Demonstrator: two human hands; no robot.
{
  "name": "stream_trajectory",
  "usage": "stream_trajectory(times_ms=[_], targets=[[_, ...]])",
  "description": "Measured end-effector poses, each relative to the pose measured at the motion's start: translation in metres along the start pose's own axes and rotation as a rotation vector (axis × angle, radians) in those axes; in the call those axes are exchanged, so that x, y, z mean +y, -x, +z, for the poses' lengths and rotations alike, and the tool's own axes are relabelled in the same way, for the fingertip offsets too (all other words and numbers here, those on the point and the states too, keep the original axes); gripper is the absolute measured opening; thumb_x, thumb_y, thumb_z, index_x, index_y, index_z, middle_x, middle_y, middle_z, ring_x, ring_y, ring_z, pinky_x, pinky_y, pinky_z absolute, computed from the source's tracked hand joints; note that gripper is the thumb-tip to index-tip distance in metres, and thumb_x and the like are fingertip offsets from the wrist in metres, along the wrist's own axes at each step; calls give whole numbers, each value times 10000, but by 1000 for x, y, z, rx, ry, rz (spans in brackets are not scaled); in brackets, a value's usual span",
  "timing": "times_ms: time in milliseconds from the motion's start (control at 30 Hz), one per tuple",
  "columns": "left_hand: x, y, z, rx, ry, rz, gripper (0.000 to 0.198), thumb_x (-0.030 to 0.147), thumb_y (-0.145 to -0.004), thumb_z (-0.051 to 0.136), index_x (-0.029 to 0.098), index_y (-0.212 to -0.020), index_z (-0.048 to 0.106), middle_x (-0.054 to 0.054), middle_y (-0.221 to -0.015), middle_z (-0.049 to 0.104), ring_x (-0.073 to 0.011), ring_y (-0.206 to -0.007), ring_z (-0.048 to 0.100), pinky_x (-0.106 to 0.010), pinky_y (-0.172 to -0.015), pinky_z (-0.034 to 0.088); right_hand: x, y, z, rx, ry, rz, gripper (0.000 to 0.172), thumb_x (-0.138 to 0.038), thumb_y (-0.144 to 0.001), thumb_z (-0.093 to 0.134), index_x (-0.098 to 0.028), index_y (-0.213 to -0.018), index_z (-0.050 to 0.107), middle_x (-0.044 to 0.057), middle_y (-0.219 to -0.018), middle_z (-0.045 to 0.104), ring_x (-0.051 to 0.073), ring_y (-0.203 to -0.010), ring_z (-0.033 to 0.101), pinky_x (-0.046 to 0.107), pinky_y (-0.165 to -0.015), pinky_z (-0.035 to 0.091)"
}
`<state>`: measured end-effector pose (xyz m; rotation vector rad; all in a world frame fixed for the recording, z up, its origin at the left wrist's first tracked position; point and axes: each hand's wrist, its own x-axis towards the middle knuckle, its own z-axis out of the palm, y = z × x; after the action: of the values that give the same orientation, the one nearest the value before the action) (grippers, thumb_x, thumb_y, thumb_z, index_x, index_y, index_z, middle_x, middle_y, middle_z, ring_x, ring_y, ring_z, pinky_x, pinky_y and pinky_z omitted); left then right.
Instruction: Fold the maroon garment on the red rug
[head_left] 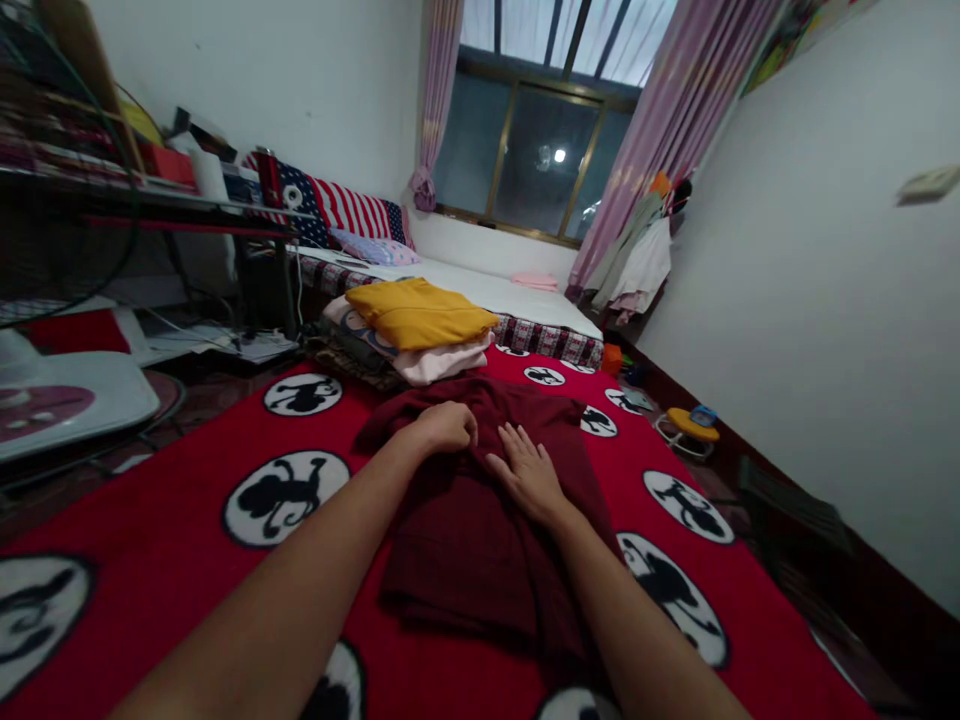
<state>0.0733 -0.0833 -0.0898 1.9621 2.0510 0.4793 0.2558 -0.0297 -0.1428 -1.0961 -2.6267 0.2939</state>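
A maroon garment (465, 545), perhaps a sweatshirt, lies spread with creases on a red blanket (180, 590) patterned with black figures in white circles. My left hand (450, 427) has its fingers curled down onto the garment's upper middle, closed on a bit of its cloth. Close to the right of it, my right hand (525, 472) rests flat on the same garment, fingers stretched out. Just beyond the garment's far edge sits a stack of folded clothes (442, 360), with a mustard-yellow garment (424, 312) on top.
Behind the stack is a second bed (480, 285) with pillows, under a curtained window (551, 150). A cluttered desk (202, 205) stands at the left, above a white chair (82, 395). On the right, a small yellow stool (691, 424) is on the floor near hanging clothes (641, 255).
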Motion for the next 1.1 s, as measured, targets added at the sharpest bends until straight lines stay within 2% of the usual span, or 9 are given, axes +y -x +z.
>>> stream_trajectory(times_ms=[167,267,367,467,600,667,833,1000,1100], targets=[[3,-1,17,93,-19,-23,311,119,-685,503,238,-805,763,-35,-845,747,-209,-825,668,-275,-722,480,3,7,-2,-19,28,-24,585,-496,-965,354,-240,-1490,327,27,-1579,250,206,-1475,164,489,-1183,167],[-2,10,17,134,9,109,402,54,-662,468,229,-884,754,-18,-935,741,-173,-906,660,-242,-812,486,8,7,-4,-1,-25,-31,553,-480,-961,377,-246,-1463,382,29,-1563,298,211,-1467,195,485,-1178,184],[-25,33,1,347,-5,303,530,7,-620,452,214,-1023,726,-31,-1132,687,-172,-1077,605,-258,-957,448,13,5,0,32,-91,-48,518,-462,-955,404,-246,-1424,441,36,-1538,354,214,-1457,230,483,-1173,201],[-68,59,-19,613,-84,103,596,49,-649,474,210,-1195,653,-65,-1257,621,-234,-1200,537,-372,-1055,390,16,4,4,68,-141,-66,494,-464,-944,438,-262,-1394,479,45,-1518,391,227,-1448,256,503,-1162,215],[-122,84,-22,416,36,-195,596,385,-645,686,151,-1192,651,-138,-1261,621,-326,-1179,560,-433,-1029,422,16,5,3,98,-176,-71,480,-460,-935,471,-253,-1366,511,59,-1499,422,242,-1438,279,516,-1156,221],[-132,88,-11,346,73,-159,644,521,-581,731,170,-1119,693,-139,-1279,613,-347,-1212,533,-451,-1053,395,15,5,2,99,-183,-69,480,-453,-935,476,-235,-1362,515,68,-1493,429,248,-1435,287,515,-1154,226],[-119,82,7,505,273,-25,422,483,-787,528,185,-1010,728,-99,-1231,641,-263,-1149,576,-375,-1017,428,14,6,2,128,-238,-77,468,-437,-922,499,-203,-1323,549,87,-1467,462,266,-1421,314,526,-1145,239],[-122,68,-29,747,367,-277,473,452,-814,449,107,-1042,679,-97,-962,720,-253,-912,654,-338,-830,518,15,5,0,309,-509,-79,471,-441,-912,477,-127,-1243,593,148,-1315,596,251,-1253,525,418,-1074,378],[-126,56,-71,716,249,-332,354,392,-797,535,90,-895,692,-73,-785,716,-227,-804,656,-299,-758,522,13,5,-6,435,-662,-19,460,-472,-911,456,-136,-1182,613,142,-1210,652,242,-1123,606,390,-999,445]])
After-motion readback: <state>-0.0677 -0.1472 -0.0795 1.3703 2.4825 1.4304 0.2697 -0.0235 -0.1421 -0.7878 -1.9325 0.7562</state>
